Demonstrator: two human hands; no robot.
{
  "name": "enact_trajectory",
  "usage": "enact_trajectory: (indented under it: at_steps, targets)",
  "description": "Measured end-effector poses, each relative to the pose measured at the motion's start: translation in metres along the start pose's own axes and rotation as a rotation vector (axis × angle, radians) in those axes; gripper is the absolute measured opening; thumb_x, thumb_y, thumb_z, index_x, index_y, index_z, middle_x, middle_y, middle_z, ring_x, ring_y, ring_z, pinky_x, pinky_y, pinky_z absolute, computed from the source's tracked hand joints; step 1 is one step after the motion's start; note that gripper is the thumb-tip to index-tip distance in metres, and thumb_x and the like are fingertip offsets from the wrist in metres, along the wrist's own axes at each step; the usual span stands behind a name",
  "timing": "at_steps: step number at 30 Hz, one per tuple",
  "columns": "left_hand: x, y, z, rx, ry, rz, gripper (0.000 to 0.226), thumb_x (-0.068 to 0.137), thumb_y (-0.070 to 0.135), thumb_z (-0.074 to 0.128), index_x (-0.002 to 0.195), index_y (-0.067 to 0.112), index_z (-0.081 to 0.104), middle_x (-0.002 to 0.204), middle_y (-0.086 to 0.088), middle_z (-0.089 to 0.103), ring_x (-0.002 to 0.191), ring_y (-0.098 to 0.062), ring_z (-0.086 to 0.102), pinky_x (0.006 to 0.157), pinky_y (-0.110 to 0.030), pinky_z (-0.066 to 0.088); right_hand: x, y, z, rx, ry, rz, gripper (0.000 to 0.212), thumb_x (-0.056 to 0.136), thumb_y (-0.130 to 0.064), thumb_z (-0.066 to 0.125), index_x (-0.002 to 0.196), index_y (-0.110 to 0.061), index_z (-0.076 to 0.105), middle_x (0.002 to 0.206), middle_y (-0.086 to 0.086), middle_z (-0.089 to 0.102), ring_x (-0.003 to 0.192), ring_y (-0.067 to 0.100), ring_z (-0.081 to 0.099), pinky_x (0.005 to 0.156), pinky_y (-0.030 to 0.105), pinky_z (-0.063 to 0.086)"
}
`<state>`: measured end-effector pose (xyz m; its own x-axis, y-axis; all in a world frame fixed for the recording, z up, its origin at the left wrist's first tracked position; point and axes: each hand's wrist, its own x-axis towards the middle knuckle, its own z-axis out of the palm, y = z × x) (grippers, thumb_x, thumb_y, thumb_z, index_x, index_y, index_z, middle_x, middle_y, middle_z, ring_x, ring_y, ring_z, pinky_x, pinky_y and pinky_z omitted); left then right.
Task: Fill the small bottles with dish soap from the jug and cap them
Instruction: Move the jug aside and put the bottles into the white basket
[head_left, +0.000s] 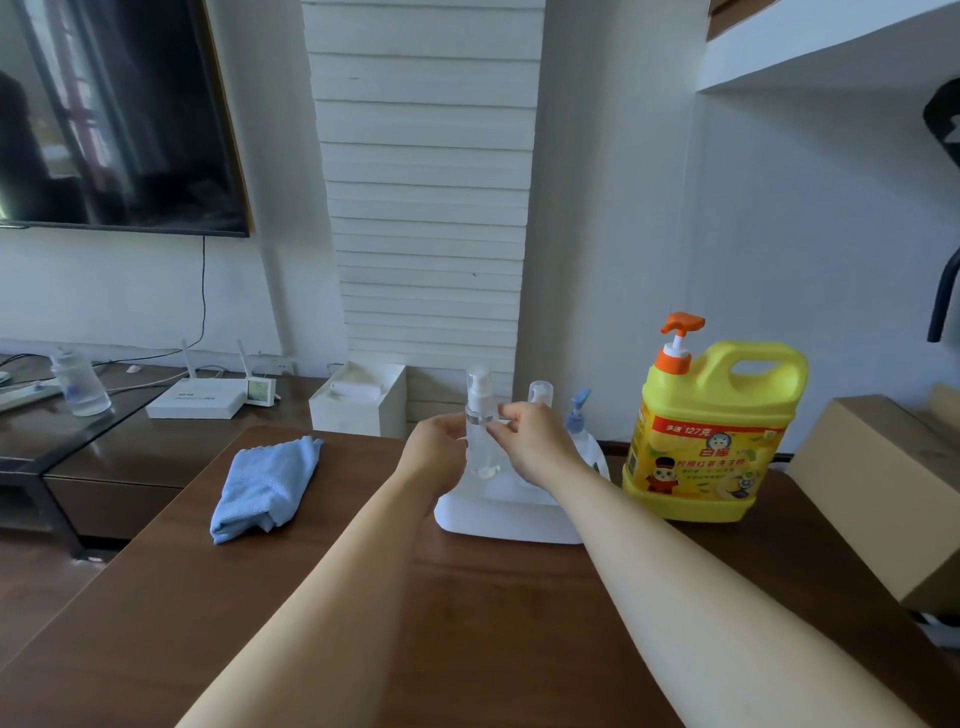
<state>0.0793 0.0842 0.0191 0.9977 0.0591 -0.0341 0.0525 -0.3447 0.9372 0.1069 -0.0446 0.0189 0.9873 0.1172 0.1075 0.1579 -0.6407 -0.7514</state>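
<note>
Bottle (479, 410) with clear pump stands between left hand (435, 449) and right hand (535, 441), both gripping it.

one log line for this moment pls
small bottle: upright over white tray, pump cap on | left hand: holds its body | right hand: pinches its neck | jug: upright, untouched

Both arms are stretching forward. The left hand (436, 447) and the right hand (535, 441) are gripping a small bottle (480, 460) between them.
</note>
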Motion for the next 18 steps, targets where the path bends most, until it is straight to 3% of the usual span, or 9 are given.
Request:
enact_trajectory:
  at_steps: [4,7,11,15,18]
  targets:
    - [0.008,-0.009,0.004,0.027,-0.040,-0.017,0.044,0.089,0.003,0.043,0.124,0.021,0.062,0.122,0.005,0.064,0.115,-0.013,0.056,0.097,-0.029,0.044,0.003,0.007,0.007,-0.005,-0.029,0.029,0.029,0.096,-0.027,0.046,0.082,-0.003,0.057,0.077,0.011,0.057,0.070,0.019,0.050,0.058,0.026,0.033]
    - [0.016,-0.013,0.005,0.063,-0.055,-0.040,0.045,0.089,0.003,0.040,0.121,0.024,0.064,0.119,0.003,0.065,0.113,-0.016,0.058,0.098,-0.034,0.046,0.007,0.011,0.011,0.000,-0.042,0.045,0.031,0.094,-0.018,0.043,0.063,-0.015,0.039,0.059,0.000,0.040,0.055,0.013,0.037,0.053,0.024,0.027]
    - [0.028,-0.017,0.008,0.112,-0.060,-0.085,0.048,0.088,0.001,0.035,0.117,0.024,0.066,0.107,0.005,0.065,0.102,-0.019,0.060,0.093,-0.036,0.048,0.010,0.014,0.014,-0.005,-0.056,0.061,0.027,0.091,-0.013,0.042,0.064,-0.015,0.043,0.058,-0.002,0.040,0.055,0.012,0.038,0.053,0.023,0.028]
    - [0.032,-0.019,0.011,0.111,-0.079,-0.106,0.053,0.085,0.000,0.031,0.116,0.027,0.066,0.111,0.001,0.068,0.105,-0.021,0.061,0.083,-0.030,0.045,0.011,0.017,0.016,0.005,-0.058,0.068,0.017,0.089,-0.011,0.043,0.074,-0.010,0.050,0.059,-0.003,0.041,0.055,0.011,0.038,0.053,0.023,0.029]
    - [0.035,-0.021,0.012,0.105,-0.083,-0.117,0.052,0.086,0.001,0.033,0.116,0.029,0.065,0.109,0.000,0.069,0.105,-0.020,0.062,0.081,-0.028,0.045,0.011,0.017,0.016,0.003,-0.062,0.066,0.020,0.091,-0.012,0.044,0.071,-0.014,0.047,0.060,-0.004,0.040,0.056,0.009,0.038,0.052,0.021,0.028]
